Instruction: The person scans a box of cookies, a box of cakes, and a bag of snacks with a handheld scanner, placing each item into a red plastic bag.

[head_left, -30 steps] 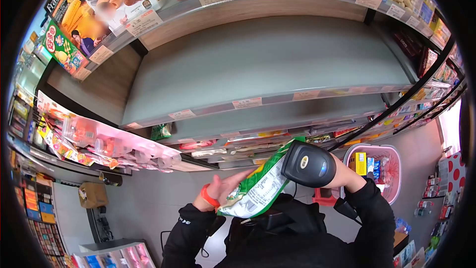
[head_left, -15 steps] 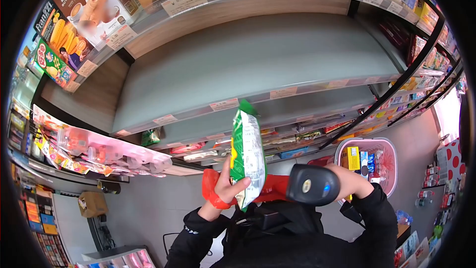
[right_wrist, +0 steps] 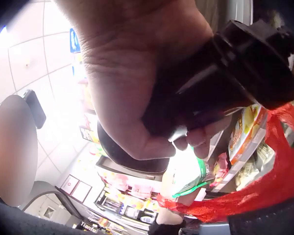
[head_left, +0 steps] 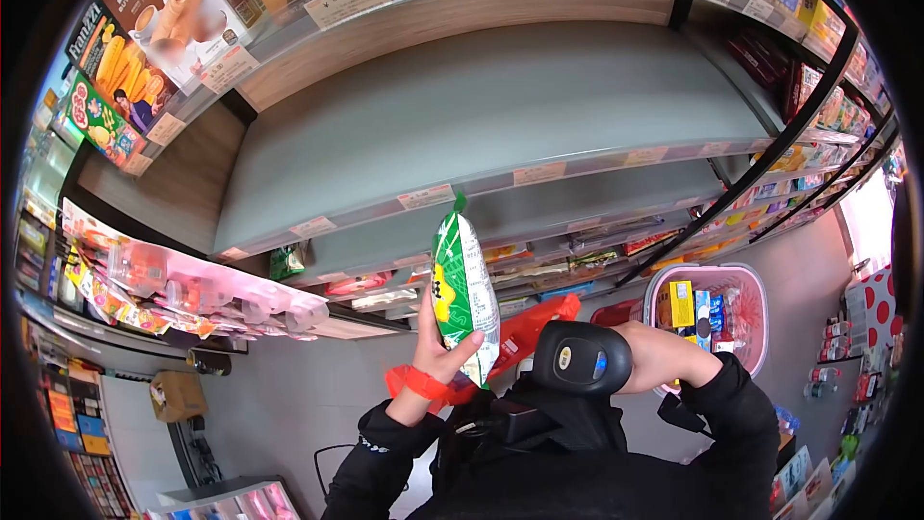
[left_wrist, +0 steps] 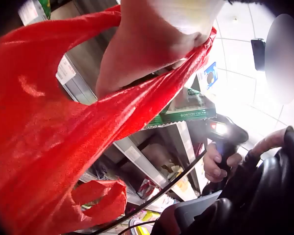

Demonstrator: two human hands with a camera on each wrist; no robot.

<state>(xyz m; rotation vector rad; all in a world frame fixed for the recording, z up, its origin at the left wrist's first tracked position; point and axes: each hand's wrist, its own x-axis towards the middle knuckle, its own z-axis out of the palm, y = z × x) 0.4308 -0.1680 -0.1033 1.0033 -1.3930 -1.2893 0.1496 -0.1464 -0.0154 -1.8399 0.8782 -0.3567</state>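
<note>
My left hand (head_left: 441, 358) grips a green and white snack bag (head_left: 462, 279) by its lower part, holding it upright with its printed back partly turned right. A red plastic bag (left_wrist: 49, 127) hangs looped round my left wrist, its far end stretching behind the snack bag in the head view. My right hand (right_wrist: 127, 83) grips the handle of a black barcode scanner (head_left: 582, 356), fingers curled round it. The scanner's head is level with the snack bag's bottom, a little to its right. In the left wrist view the scanner window glows toward the snack bag.
A grey shelf (head_left: 500, 96) with price tags curves across the front, above lower shelves of packaged snacks. Boxed snacks (head_left: 173, 14) stand on the upper shelf. At the right on the floor is a pink basket (head_left: 757, 327) holding boxes and packets. A cardboard box (head_left: 178, 397) sits at left.
The snack bag has turned from slanting across to upright and shifted left, away from the scanner. The red plastic bag has come into view behind it. The scanner now sits lower.
</note>
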